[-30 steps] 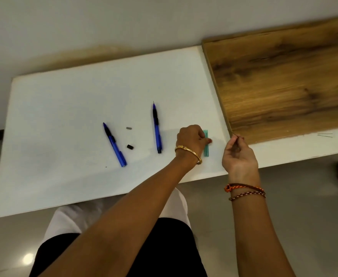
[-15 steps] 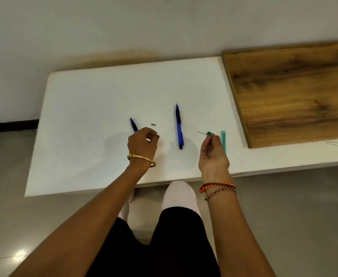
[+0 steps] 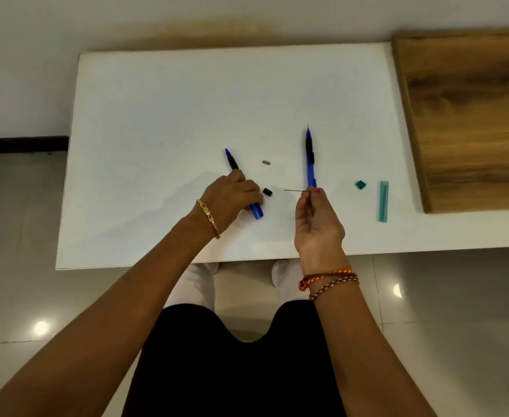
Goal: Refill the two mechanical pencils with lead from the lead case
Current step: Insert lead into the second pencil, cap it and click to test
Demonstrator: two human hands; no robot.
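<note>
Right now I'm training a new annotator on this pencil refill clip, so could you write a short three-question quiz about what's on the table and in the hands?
1. True or false: the left hand grips the left blue mechanical pencil.
2. What does the right hand pinch? A) small dark green square cap B) thin dark pencil lead C) small grey cylinder
3. Fill in: the long translucent teal lead case lies nearest the ____ board.

Key
1. True.
2. B: the thin dark pencil lead; the small dark green square cap and the small grey cylinder lie on the white table.
3. Brown wooden board.
</note>
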